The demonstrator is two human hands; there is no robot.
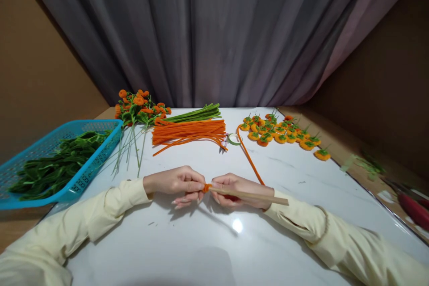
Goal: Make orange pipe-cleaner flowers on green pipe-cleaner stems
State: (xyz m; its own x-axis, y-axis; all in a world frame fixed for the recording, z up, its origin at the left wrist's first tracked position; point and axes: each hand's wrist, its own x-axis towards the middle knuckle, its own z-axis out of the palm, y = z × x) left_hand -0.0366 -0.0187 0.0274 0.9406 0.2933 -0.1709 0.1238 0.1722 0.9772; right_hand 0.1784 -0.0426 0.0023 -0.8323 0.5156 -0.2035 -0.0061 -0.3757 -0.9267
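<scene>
My left hand (187,186) is closed, its thumb and fingers pinching a small orange coil of pipe cleaner (206,188) wound around the tip of a wooden stick (258,197). Close beside it, my right hand (234,189) is closed on the stick near the coil, and the stick's thick end points right across my wrist. From behind the right hand a long orange pipe cleaner tail (250,158) runs up and bends over at its far end. My fingers hide part of the coil and where the tail joins it.
Orange pipe cleaners (189,132), green pipe cleaners (201,113) and a tape roll (234,139) lie ahead. Finished orange flowers (139,100) are back left, by a blue basket (75,183) of green leaves (60,165). Yellow-orange flower heads (280,138) sit right, red-handled tool (414,210) beyond.
</scene>
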